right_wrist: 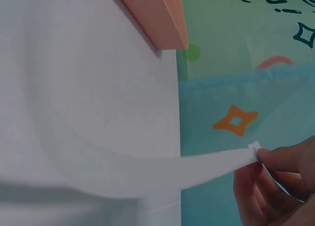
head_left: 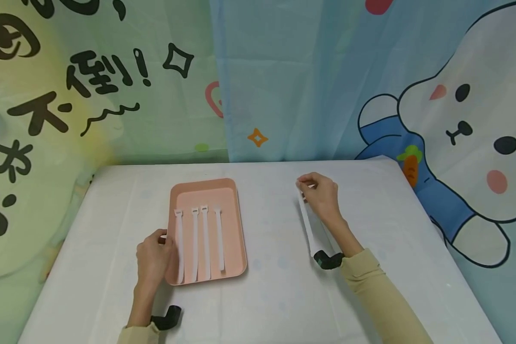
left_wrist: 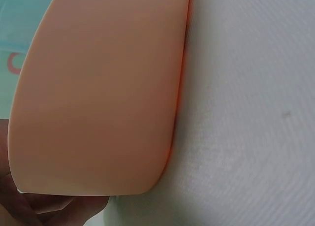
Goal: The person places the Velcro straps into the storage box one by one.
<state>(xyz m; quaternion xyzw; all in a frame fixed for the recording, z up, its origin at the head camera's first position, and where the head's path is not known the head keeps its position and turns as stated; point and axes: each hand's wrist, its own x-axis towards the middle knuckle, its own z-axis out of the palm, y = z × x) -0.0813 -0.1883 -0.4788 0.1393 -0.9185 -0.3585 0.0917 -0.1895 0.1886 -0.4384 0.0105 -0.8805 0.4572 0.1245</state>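
Observation:
My right hand [head_left: 320,193] pinches the far end of a long white plastic strip [head_left: 306,222] between thumb and fingertips, above the right half of the table. In the right wrist view the strip [right_wrist: 211,169] shows a small notched head at the fingertips. A pink tray [head_left: 233,229] lies left of centre. Several similar white strips [head_left: 207,243] lie lengthwise in it, side by side, heads toward the back. At the tray's left side my left hand [head_left: 153,255] grips its rim. The left wrist view shows the tray's outer wall [left_wrist: 98,98] with fingers [left_wrist: 54,209] at its edge.
A white cloth [head_left: 275,296] covers the table. Behind it hangs a printed curtain [head_left: 284,95] with a cartoon figure at the right and dark lettering at the left. Each wrist carries a black camera mount [head_left: 166,319].

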